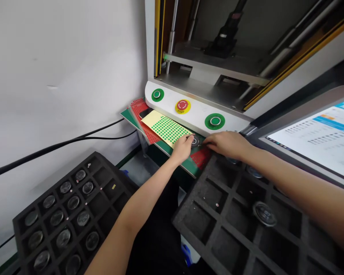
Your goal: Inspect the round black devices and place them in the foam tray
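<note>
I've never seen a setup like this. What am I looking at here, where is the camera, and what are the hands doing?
The one picture comes from a camera on the person's head, looking down at their own bare arms. Ahead stands a press-like machine with two green buttons and a red stop button. On the green ledge before it lies a yellow sheet of green dot stickers. The left hand and right hand meet at a small round metal part there. A black foam tray on the left holds many such discs; another tray on the right is mostly empty. A screen glows on the right.
</note>
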Available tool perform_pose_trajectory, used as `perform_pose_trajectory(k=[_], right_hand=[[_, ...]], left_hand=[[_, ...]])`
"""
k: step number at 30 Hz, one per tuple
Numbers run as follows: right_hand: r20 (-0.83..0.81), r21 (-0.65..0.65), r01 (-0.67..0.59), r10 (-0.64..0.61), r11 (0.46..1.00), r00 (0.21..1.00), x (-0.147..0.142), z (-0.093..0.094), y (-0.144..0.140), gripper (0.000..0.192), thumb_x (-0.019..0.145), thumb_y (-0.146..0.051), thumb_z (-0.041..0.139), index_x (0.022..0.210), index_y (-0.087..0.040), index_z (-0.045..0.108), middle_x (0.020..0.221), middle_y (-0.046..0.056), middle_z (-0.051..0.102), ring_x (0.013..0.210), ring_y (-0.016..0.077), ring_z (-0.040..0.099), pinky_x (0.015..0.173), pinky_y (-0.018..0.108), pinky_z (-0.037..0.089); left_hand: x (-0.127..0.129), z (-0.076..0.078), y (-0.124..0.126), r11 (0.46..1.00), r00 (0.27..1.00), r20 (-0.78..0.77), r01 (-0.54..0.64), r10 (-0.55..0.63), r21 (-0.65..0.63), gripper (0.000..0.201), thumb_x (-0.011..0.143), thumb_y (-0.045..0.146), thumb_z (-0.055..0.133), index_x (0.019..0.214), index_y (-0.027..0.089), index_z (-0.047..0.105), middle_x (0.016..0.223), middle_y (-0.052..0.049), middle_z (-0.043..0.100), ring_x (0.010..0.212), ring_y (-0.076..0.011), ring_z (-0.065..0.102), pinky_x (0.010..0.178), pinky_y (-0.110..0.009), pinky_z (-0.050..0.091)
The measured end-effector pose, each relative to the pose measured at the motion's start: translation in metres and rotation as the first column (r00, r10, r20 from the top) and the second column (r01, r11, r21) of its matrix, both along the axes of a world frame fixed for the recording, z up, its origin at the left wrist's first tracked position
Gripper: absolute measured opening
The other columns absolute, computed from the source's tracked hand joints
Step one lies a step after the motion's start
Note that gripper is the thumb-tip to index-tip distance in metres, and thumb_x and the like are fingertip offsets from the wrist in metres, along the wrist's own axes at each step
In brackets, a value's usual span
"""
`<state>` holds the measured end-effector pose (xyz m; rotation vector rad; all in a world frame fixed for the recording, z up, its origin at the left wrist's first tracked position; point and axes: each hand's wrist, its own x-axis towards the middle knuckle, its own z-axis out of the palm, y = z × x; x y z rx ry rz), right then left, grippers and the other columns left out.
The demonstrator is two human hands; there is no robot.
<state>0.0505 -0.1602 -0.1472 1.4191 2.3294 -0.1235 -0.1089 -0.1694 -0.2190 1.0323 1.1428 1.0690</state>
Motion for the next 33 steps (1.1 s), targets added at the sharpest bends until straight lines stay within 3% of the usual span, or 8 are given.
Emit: perform_pose_trajectory(k=[4,15,20,25,33], right_hand=[[0.061,-0.002,0.002,-0.002,1.000,0.998,-0.005,0.005,0.001,0.022,0.099,-0.030,0.057,0.114,-0.016,0.065,0.107,0.007,0.068,0.097,0.0202,0.066,0.088,0.042,0.054],[0.116,-0.018,0.002,0.000,1.000,0.993,-0.012,0.013,0.001,0.023,0.099,-0.033,0.057,0.108,-0.014,0.065,0.103,0.006,0.068,0.094,0.0189,0.066,0.085,0.040,0.055],[0.097,-0.031,-0.020,0.023,0.999,0.995,-0.008,0.012,0.001,0.019,0.099,-0.030,0.057,0.106,-0.015,0.066,0.102,0.005,0.068,0.093,0.0184,0.066,0.085,0.039,0.055],[0.089,-0.010,-0.020,0.020,1.000,0.996,-0.006,0.009,0.000,0.023,0.099,-0.031,0.056,0.115,-0.016,0.063,0.106,0.007,0.067,0.094,0.0191,0.065,0.085,0.040,0.054],[0.073,-0.018,0.009,-0.008,1.000,0.997,-0.011,0.010,0.002,0.020,0.098,-0.033,0.058,0.102,-0.014,0.065,0.098,0.005,0.067,0.089,0.0177,0.065,0.083,0.038,0.055]], left_hand=[[-0.003,-0.001,0.007,0.999,0.999,-0.036,0.038,-0.038,0.007,0.022,0.097,0.030,0.057,0.096,0.012,0.068,0.100,-0.006,0.072,0.102,-0.0216,0.066,0.099,-0.046,0.047],[-0.002,0.007,0.002,0.998,0.987,-0.163,0.020,-0.009,0.067,0.021,0.097,0.026,0.055,0.103,0.012,0.070,0.108,-0.008,0.073,0.104,-0.0216,0.067,0.096,-0.044,0.049],[0.001,0.016,-0.003,0.994,0.967,-0.255,0.005,0.024,0.110,0.017,0.094,0.016,0.057,0.103,0.012,0.070,0.113,-0.010,0.072,0.112,-0.0227,0.064,0.104,-0.046,0.043],[0.008,0.024,-0.008,0.988,0.951,-0.300,-0.027,0.072,0.153,0.021,0.091,0.011,0.056,0.101,0.015,0.073,0.122,-0.011,0.070,0.122,-0.0249,0.060,0.111,-0.039,0.037],[0.008,0.023,-0.008,0.986,0.940,-0.334,-0.012,0.067,0.166,0.019,0.092,0.011,0.057,0.104,0.012,0.071,0.123,-0.013,0.069,0.122,-0.0248,0.060,0.112,-0.043,0.037]])
